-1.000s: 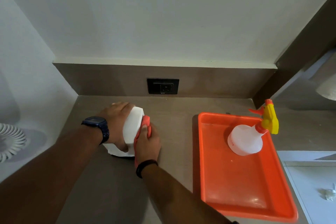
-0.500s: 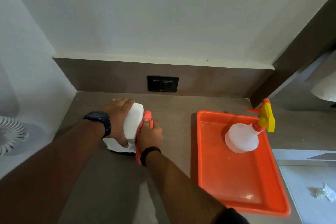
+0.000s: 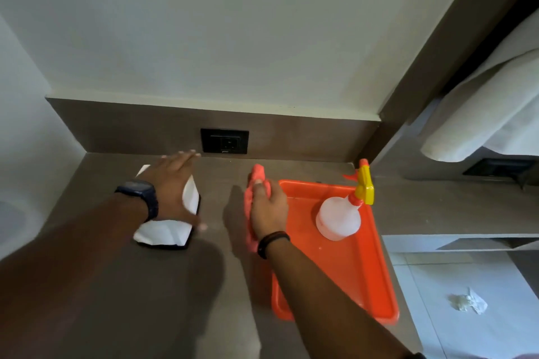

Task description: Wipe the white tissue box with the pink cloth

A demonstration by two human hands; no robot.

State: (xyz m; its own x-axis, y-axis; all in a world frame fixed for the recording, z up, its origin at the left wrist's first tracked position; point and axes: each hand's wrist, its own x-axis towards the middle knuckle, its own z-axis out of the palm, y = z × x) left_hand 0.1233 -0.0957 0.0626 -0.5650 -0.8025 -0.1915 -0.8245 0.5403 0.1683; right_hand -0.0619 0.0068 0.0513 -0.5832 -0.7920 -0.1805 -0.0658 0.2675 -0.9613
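Observation:
The white tissue box with a black base lies on the brown counter at the left, a white tissue spilling from its near side. My left hand hovers flat over the box with fingers spread, and whether it touches the box is unclear. My right hand is closed on the pink cloth, well apart from the box, just above the left rim of the orange tray.
An orange tray sits on the counter to the right, with a white spray bottle lying in it. A black wall socket is behind. A white towel hangs at the upper right. A crumpled tissue lies on the floor.
My right hand has pulled the pink cloth off the box and moved right toward the tray. My left hand has opened its grip and now spreads flat over the box.

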